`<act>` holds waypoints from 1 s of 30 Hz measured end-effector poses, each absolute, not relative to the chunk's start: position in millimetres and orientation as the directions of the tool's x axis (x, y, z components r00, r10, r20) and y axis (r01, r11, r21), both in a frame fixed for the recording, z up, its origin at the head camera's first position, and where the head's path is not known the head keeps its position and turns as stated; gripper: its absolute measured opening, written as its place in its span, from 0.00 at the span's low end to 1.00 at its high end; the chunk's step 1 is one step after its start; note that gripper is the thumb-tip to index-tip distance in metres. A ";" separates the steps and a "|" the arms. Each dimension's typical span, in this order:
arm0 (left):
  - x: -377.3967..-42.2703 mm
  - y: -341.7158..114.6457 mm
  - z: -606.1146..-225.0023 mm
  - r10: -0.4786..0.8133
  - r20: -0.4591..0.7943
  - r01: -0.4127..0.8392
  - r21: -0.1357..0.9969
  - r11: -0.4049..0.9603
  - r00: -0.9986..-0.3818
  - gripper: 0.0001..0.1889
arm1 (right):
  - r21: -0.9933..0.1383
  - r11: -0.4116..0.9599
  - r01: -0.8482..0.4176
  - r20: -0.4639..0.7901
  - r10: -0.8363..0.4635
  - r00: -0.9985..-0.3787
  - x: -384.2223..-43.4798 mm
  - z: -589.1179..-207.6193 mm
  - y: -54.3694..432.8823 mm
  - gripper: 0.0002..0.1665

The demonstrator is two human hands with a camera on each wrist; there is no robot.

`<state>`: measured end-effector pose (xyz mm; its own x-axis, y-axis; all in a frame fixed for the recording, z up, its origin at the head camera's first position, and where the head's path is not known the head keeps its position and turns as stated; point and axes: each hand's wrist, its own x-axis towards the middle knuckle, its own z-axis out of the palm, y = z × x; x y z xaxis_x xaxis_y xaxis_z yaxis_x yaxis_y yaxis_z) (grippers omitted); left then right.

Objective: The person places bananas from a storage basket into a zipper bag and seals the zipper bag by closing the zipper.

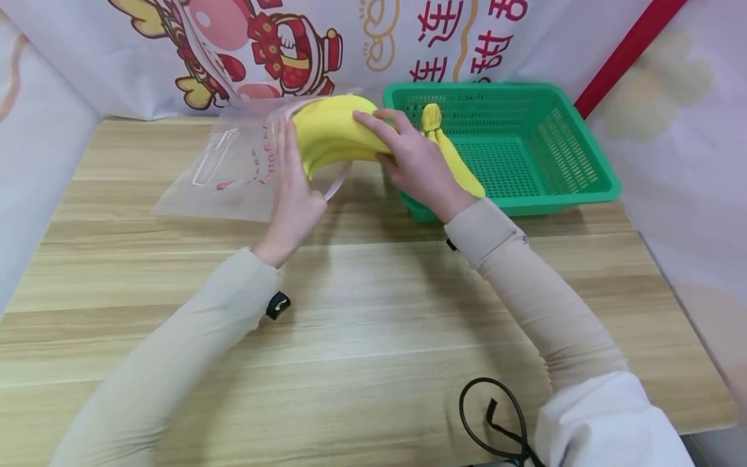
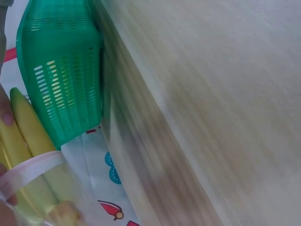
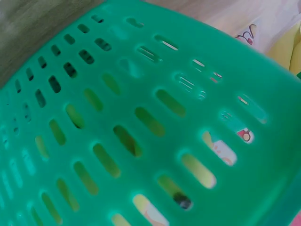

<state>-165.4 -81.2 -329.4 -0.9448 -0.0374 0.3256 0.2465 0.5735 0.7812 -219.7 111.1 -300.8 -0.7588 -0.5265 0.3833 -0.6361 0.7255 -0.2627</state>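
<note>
My right hand (image 1: 417,162) grips a bunch of yellow bananas (image 1: 338,130) from above, fingers over its right end. The far end of the bunch is inside a clear plastic bag (image 1: 204,175), seen through its wall in the left wrist view, where the bag's pale rim (image 2: 35,165) crosses the bananas (image 2: 30,125). My left hand (image 1: 294,201) holds the bag at its mouth, fingers along the near side of the bunch. A second bunch of bananas (image 1: 458,168) lies in the green basket (image 1: 583,194), partly behind my right hand.
The basket, with slotted walls, stands at the back right of the wooden table (image 1: 362,324). Its wall (image 3: 155,117) fills most of the right wrist view. A printed white cloth (image 1: 338,39) hangs behind. A black cable (image 1: 496,447) loops at the near edge.
</note>
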 end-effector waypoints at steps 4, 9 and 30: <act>-165.4 -79.5 -328.0 -0.035 0.306 0.231 0.784 0.576 -0.951 0.51 | -0.277 0.719 -0.638 0.384 -0.526 -0.759 -221.6 -302.1 108.9 0.35; -167.1 -80.1 -326.9 -0.044 0.304 0.228 0.793 0.565 -0.952 0.51 | -0.280 0.710 -0.647 0.399 -0.527 -0.750 -224.5 -304.5 106.3 0.35; -169.6 -75.6 -332.7 -0.019 0.246 0.201 0.830 0.520 -0.969 0.52 | -0.395 0.756 -0.521 0.074 -0.540 -0.839 -236.4 -314.5 98.5 0.36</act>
